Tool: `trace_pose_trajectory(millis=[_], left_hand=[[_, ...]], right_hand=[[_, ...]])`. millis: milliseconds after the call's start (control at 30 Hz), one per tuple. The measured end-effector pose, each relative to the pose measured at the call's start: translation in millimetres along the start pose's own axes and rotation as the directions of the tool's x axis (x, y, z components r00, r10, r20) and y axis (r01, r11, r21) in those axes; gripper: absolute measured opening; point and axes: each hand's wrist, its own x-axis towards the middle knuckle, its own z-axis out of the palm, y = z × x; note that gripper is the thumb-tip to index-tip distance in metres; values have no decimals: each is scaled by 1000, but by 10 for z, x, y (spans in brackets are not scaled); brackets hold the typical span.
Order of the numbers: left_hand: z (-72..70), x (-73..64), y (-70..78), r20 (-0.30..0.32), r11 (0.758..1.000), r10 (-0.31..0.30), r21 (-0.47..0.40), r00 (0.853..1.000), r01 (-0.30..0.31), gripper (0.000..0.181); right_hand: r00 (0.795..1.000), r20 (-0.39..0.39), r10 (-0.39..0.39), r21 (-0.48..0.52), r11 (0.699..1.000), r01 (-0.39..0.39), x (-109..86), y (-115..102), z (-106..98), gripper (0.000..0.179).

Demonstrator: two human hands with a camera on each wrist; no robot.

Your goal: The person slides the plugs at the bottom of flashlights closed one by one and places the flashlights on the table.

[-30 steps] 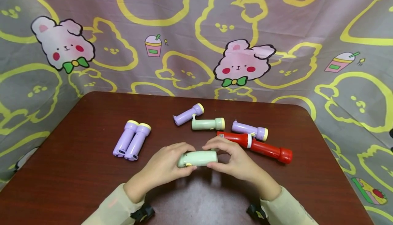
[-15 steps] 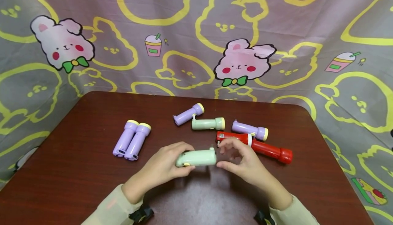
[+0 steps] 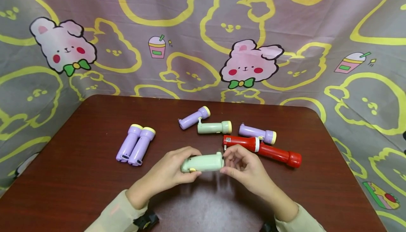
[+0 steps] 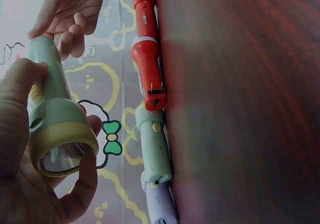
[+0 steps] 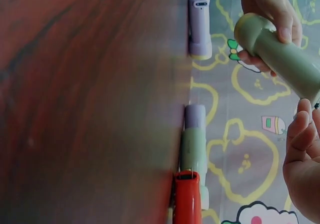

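A pale green flashlight (image 3: 203, 163) is held above the table, lying nearly level. My left hand (image 3: 171, 165) grips its lens end, thumb beside the yellow switch (image 4: 36, 92). The lens, ringed in yellow, faces the left wrist camera. At the tail end, a small pale nub (image 3: 219, 154) sticks up. Thumb and fingertips of my right hand (image 3: 248, 170) pinch around that tail end, the other fingers curled. In the right wrist view, the fingertips meet the tail of the flashlight near the frame's edge.
Two purple flashlights (image 3: 141, 147) lie side by side at left. Farther back are another purple flashlight (image 3: 193, 118) and a green one (image 3: 214, 128). To the right, a purple flashlight (image 3: 257, 133) lies behind a red pair (image 3: 269, 151) end to end. A patterned curtain (image 3: 190, 31) hangs behind the table.
My right hand drew back from the tail end, then came in again and now touches it. The left hand keeps its grip on the flashlight, which shifted slightly left.
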Motion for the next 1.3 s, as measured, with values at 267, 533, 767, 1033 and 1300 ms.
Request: trace_pose_trajectory(millis=[267, 533, 767, 1033, 1300], left_hand=[[23, 4, -20, -10, 999, 26, -22, 1000, -26, 38], [20, 2, -32, -18, 998, 55, 9, 998, -55, 38], [13, 8, -26, -16, 998, 61, 20, 998, -61, 38], [20, 19, -37, -13, 997, 69, 23, 998, -69, 38], [15, 9, -17, 5, 996, 75, 43, 997, -75, 38]], right_hand=[[1000, -12, -16, 58, 998, 16, -26, -24, 62, 34], [996, -50, -76, 25, 997, 77, -73, -25, 118, 37], [994, -66, -86, 49, 995, 89, -77, -20, 138, 37], [996, -44, -73, 67, 995, 76, -65, -6, 131, 37], [996, -21, -91, 95, 991, 92, -59, -1, 126, 36]])
